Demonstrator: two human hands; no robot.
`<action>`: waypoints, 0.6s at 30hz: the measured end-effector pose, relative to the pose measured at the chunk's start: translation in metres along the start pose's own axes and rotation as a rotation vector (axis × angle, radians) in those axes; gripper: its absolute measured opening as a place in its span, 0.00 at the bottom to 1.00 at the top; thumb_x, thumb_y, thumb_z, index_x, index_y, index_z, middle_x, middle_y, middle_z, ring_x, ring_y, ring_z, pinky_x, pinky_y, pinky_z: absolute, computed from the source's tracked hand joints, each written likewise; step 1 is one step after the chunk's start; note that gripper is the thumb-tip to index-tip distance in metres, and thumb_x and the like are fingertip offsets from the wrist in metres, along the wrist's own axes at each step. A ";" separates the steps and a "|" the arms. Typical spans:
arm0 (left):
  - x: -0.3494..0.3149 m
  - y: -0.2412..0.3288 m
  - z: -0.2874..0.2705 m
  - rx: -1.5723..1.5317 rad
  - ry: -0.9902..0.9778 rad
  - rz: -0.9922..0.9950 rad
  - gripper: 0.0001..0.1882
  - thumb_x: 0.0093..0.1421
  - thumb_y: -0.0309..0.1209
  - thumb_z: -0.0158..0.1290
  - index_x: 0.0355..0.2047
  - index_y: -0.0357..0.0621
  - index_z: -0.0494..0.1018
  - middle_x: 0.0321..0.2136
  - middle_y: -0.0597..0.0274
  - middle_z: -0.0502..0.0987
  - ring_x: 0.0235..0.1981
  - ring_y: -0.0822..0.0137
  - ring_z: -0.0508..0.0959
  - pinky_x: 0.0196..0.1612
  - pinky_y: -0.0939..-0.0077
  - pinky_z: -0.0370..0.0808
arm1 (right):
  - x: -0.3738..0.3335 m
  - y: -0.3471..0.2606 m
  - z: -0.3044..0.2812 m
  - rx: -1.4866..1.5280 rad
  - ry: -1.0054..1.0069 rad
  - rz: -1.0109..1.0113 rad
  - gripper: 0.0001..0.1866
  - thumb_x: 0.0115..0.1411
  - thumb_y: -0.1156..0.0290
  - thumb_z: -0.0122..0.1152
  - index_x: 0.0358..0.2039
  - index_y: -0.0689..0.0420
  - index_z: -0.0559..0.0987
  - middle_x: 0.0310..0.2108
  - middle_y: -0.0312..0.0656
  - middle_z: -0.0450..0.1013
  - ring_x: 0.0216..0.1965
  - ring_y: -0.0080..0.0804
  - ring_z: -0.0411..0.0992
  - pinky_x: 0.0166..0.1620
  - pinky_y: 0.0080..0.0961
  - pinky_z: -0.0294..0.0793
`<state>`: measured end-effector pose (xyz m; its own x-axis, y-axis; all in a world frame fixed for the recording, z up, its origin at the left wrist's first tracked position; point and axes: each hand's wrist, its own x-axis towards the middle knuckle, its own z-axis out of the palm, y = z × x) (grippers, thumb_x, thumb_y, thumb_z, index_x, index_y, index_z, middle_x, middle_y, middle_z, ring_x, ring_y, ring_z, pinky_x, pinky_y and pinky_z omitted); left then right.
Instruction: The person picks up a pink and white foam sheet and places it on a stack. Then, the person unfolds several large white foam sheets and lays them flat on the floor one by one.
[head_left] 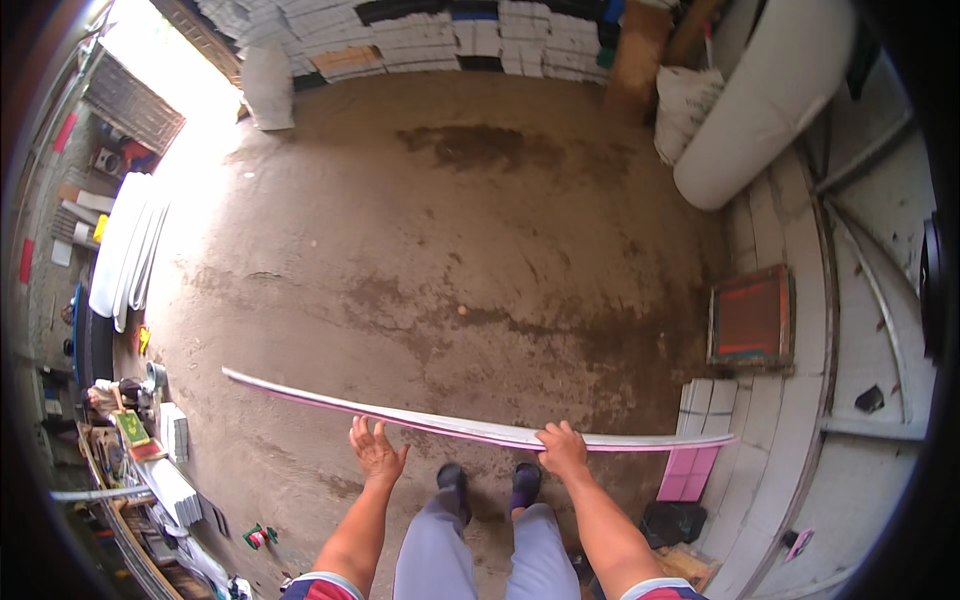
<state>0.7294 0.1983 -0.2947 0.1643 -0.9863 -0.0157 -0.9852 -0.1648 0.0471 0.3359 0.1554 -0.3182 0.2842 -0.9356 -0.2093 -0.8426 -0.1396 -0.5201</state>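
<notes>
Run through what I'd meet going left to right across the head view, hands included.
Folded white sheeting, small red-and-green object, left hand, right hand, framed reddish panel.

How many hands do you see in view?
2: the left hand, open at the near edge of the long white strip, and the right hand, gripping it farther right. No others show.
</notes>
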 end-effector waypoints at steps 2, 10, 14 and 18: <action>0.038 -0.008 -0.020 -0.031 0.104 0.085 0.49 0.40 0.41 0.76 0.59 0.47 0.59 0.64 0.45 0.53 0.71 0.39 0.48 0.70 0.38 0.49 | 0.018 -0.022 -0.041 -0.005 -0.032 -0.029 0.15 0.41 0.73 0.66 0.34 0.47 0.84 0.34 0.34 0.73 0.43 0.40 0.72 0.43 0.40 0.76; 0.211 0.025 -0.119 0.027 0.061 0.406 0.36 0.42 0.44 0.70 0.54 0.61 0.74 0.56 0.60 0.70 0.64 0.51 0.65 0.68 0.40 0.53 | 0.120 -0.088 -0.146 -0.090 -0.103 -0.096 0.15 0.42 0.69 0.68 0.34 0.46 0.83 0.34 0.31 0.74 0.43 0.37 0.73 0.42 0.39 0.79; 0.319 0.017 -0.133 0.013 -0.005 0.632 0.19 0.47 0.46 0.64 0.38 0.57 0.75 0.34 0.68 0.74 0.43 0.60 0.74 0.53 0.53 0.67 | 0.195 -0.097 -0.178 -0.142 -0.055 -0.092 0.13 0.42 0.68 0.69 0.33 0.45 0.84 0.33 0.31 0.74 0.41 0.37 0.73 0.41 0.38 0.79; 0.394 0.018 -0.140 0.017 -0.099 0.663 0.16 0.50 0.47 0.63 0.35 0.57 0.76 0.33 0.69 0.75 0.42 0.64 0.75 0.45 0.59 0.68 | 0.264 -0.109 -0.214 -0.183 -0.029 -0.057 0.12 0.45 0.64 0.70 0.34 0.44 0.85 0.32 0.32 0.74 0.40 0.38 0.73 0.41 0.40 0.78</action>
<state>0.7835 -0.1947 -0.1606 -0.4804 -0.8734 -0.0804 -0.8769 0.4766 0.0621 0.4043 -0.1456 -0.1396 0.3442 -0.9154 -0.2088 -0.8932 -0.2508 -0.3731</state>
